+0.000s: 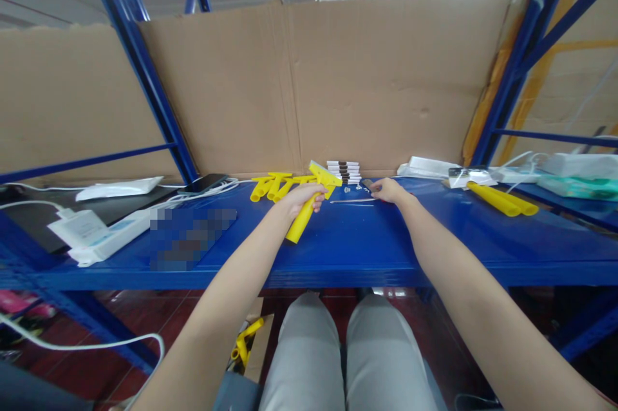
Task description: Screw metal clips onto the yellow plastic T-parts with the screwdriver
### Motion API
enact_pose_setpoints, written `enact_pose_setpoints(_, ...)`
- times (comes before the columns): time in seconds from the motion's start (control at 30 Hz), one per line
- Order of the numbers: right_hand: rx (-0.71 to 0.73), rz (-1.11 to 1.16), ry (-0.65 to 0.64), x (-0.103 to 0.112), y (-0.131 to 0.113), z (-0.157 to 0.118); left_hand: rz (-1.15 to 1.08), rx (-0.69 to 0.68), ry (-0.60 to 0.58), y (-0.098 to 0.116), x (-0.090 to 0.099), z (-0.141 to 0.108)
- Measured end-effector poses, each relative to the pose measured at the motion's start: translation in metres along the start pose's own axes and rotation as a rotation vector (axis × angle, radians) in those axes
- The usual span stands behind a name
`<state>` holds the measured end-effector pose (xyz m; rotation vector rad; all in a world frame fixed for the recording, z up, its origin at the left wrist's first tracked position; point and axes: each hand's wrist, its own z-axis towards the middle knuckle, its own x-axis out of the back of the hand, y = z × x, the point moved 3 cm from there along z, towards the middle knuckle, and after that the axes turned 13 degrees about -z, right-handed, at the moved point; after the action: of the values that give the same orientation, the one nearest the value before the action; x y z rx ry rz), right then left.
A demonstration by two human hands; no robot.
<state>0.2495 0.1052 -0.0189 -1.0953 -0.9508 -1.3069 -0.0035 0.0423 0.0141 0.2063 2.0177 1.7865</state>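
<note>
My left hand (305,200) is wrapped round the handle of a yellow scraper (300,223). Its broad head (324,174) points away from me and its handle end tilts towards me. My right hand (387,190) is low over the shelf with its fingers drawn together. At the fingertips is a small dark grey piece (367,184); what exactly they grip is too small to tell. Tiny shiny metal parts (347,190) lie left of that hand. A thin metal rod (353,200) lies just in front of them.
Several yellow scraper handles (275,187) lie left of my left hand. Stacked small packs (344,171) stand against the cardboard (376,82). Two yellow-handled scrapers (502,198) rest right. A power strip (116,237), cables and phone (206,183) lie left; a box (259,346) of yellow parts is below.
</note>
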Motion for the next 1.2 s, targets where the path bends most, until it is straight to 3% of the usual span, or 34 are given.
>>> enact_pose_setpoints(0.23, 0.072, -0.122, -0.020, 0.006, -0.009, -0.001, 0.003, -0.016, 0.008, 0.001, -0.002, -0.003)
enact_pose_setpoints(0.67, -0.015, -0.230, 0.001, 0.015, -0.017, -0.010, 0.020, -0.017, 0.018, 0.000, -0.001, -0.002)
enact_pose_setpoints(1.2, -0.093, -0.191, 0.016, 0.013, -0.013, -0.006, 0.020, -0.025, 0.016, -0.001, 0.000, -0.002)
